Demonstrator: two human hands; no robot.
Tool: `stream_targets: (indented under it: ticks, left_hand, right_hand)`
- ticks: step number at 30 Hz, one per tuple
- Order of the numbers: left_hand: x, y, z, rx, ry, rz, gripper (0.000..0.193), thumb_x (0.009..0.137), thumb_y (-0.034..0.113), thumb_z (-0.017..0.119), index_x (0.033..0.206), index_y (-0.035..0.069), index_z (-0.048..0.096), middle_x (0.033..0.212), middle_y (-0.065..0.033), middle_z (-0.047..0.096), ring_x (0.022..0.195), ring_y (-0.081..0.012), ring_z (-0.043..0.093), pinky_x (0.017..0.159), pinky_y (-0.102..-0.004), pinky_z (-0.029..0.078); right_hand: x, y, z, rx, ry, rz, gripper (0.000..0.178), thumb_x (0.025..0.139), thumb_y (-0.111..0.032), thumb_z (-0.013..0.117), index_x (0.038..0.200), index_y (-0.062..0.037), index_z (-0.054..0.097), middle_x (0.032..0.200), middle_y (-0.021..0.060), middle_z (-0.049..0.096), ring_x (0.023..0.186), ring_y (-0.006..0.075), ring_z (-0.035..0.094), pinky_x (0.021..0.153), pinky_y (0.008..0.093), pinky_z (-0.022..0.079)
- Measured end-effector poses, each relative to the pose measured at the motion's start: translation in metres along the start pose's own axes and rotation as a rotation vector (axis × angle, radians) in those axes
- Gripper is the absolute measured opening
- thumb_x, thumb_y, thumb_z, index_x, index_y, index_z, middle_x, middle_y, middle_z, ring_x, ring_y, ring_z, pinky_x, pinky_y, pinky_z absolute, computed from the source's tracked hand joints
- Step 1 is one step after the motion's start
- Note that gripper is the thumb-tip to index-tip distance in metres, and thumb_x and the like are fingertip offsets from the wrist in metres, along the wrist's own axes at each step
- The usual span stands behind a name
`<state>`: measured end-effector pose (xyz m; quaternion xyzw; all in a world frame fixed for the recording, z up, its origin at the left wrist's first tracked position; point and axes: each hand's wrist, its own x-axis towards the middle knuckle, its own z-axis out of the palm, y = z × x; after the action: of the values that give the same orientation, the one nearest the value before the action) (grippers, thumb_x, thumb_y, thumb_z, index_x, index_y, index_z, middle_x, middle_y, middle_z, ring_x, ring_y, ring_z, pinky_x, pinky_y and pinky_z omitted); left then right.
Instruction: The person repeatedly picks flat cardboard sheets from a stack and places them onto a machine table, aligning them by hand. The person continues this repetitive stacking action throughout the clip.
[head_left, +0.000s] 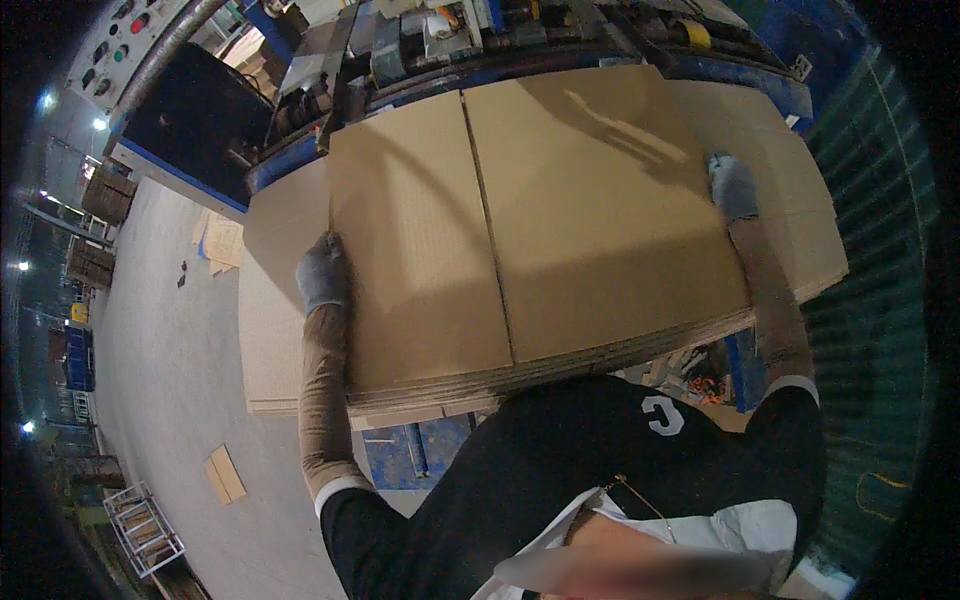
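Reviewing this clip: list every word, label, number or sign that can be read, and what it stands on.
Black shirt: one pale, curved, letter-like mark, described but not transcribed.
Control panel: any labels by its buttons are too small to read.
Stacked cardboard sheets: no print seen on the top sheet.

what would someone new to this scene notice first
The cardboard stack fills the middle, large and brown. The gloved left hand and right hand are at its two side edges. Beyond it, along the top, runs a machine, with a button panel at upper left.
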<state>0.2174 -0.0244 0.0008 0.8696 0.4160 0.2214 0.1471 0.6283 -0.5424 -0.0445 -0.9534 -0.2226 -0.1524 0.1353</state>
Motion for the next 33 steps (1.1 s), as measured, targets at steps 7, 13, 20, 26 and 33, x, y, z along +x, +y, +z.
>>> stream_targets:
  ticks: [7, 13, 20, 26, 33]
  left_hand:
    - [0.021, 0.02, -0.013, 0.272, -0.132, 0.08, 0.043, 0.093, 0.041, 0.047, 0.109, 0.005, 0.065, 0.101, -0.0231, 0.065, 0.093, -0.0426, 0.062, 0.08, -0.0509, 0.049]
    - [-0.102, 0.033, -0.053, -0.131, -0.202, 0.619, 0.086, 0.081, 0.057, 0.061, 0.139, -0.002, 0.038, 0.137, -0.026, 0.045, 0.127, -0.0436, 0.043, 0.107, -0.0493, 0.032]
    - [-0.122, 0.035, -0.054, 0.087, -0.034, 0.963, 0.079, 0.074, 0.053, 0.07, 0.131, 0.004, 0.047, 0.129, -0.0166, 0.052, 0.119, -0.0372, 0.051, 0.105, -0.0581, 0.033]
    - [-0.104, 0.047, -0.048, 0.082, 0.026, 1.109, 0.059, 0.081, 0.043, 0.066, 0.125, 0.006, 0.053, 0.125, -0.0139, 0.055, 0.114, -0.03, 0.054, 0.105, -0.0541, 0.036]
    - [-0.107, 0.033, -0.051, 0.174, -0.001, 1.047, 0.054, 0.077, 0.026, 0.063, 0.127, 0.006, 0.054, 0.129, -0.0156, 0.055, 0.116, -0.0314, 0.056, 0.101, -0.0467, 0.042]
  right_hand:
    - [0.002, -0.045, -0.042, 0.054, -0.013, 0.028, 0.027, 0.089, -0.026, 0.056, 0.103, -0.0039, 0.064, 0.098, 0.0216, 0.066, 0.09, 0.0376, 0.064, 0.075, 0.0441, 0.05]
    - [-0.132, -0.049, -0.115, 0.076, -0.119, -0.325, 0.056, 0.081, -0.027, 0.066, 0.132, -0.0105, 0.051, 0.144, 0.0184, 0.042, 0.133, 0.0364, 0.039, 0.11, 0.0453, 0.031]
    - [-0.144, -0.03, -0.098, 0.086, -0.196, -0.474, 0.086, 0.061, -0.048, 0.079, 0.135, -0.0138, 0.05, 0.15, 0.0178, 0.032, 0.138, 0.0434, 0.026, 0.113, 0.0516, 0.024]
    - [-0.111, -0.032, -0.105, 0.074, -0.299, -0.513, 0.096, 0.053, -0.043, 0.086, 0.134, -0.0087, 0.048, 0.149, 0.0187, 0.033, 0.136, 0.0447, 0.029, 0.111, 0.052, 0.027]
    - [-0.116, -0.04, -0.106, 0.276, -0.136, -0.568, 0.08, 0.055, -0.045, 0.084, 0.12, -0.0073, 0.058, 0.137, 0.019, 0.047, 0.128, 0.041, 0.042, 0.107, 0.0509, 0.035]
